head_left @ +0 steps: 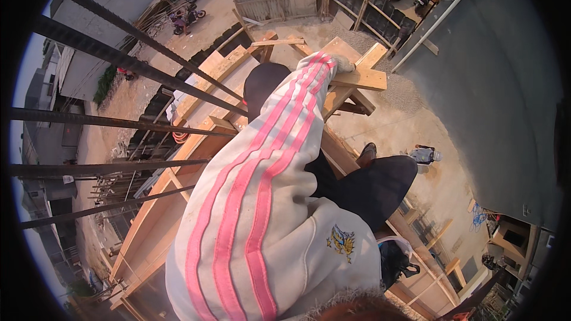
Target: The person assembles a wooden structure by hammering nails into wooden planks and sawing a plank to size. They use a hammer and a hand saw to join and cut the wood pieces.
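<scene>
White cloth with three pink stripes covers the left sleeve [241, 202], nearest the eye; beside it, a blue-and-yellow emblem [341, 242] sits on the chest. Dark trousers [380, 193] bend at the knees, a black bag [392, 264] just beside them. Farther out, the left hand [343, 63] is at a short timber [367, 79] on the wooden framework [157, 220]; its fingers are mostly hidden, so whether they grip or merely rest cannot be told. The right hand is out of view, its fingers likewise. Steel bars [125, 123] crowd the left side. Past the framework's right edge, room opens down to sandy ground [452, 202], bounded by a grey wall [470, 77] and, farthest, a fence [276, 1].
</scene>
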A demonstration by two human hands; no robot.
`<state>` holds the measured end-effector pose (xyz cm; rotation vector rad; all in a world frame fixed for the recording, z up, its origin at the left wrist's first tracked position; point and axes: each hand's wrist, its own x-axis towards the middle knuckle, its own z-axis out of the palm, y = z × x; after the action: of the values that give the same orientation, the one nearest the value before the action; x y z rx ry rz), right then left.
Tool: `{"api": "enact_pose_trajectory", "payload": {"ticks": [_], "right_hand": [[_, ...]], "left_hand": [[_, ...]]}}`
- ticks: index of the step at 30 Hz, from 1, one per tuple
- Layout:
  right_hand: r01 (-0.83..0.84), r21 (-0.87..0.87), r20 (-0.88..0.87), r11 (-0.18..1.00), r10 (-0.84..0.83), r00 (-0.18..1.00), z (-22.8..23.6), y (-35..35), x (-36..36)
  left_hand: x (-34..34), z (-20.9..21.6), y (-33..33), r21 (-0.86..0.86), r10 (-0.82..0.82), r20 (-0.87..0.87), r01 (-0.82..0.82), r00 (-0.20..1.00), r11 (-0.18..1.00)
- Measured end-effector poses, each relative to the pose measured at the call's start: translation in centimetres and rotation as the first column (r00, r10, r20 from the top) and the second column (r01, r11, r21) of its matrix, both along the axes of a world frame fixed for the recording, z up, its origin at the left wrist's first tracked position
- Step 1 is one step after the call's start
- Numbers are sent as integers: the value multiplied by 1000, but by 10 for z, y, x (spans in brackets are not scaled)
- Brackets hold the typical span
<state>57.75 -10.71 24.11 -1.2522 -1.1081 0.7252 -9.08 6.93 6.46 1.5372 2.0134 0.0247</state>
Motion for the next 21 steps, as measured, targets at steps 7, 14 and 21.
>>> {"api": "enact_pose_trajectory", "payload": {"ticks": [7, 14, 21], "right_hand": [[-497, 118, -389, 859, 501, 773, 37, 43, -55], [-701, -154, -230, 696, 665, 711, -80, 75, -242], [-613, -400, 183, 681, 715, 674, -131, 76, -280]], "left_hand": [[14, -3, -3, 133, -74, -57, 81, 996, 988], [-35, -34, -11, 59, 110, -108, -104, 988, 993], [-22, -9, -17, 87, 120, -101, -111, 988, 990]]}}
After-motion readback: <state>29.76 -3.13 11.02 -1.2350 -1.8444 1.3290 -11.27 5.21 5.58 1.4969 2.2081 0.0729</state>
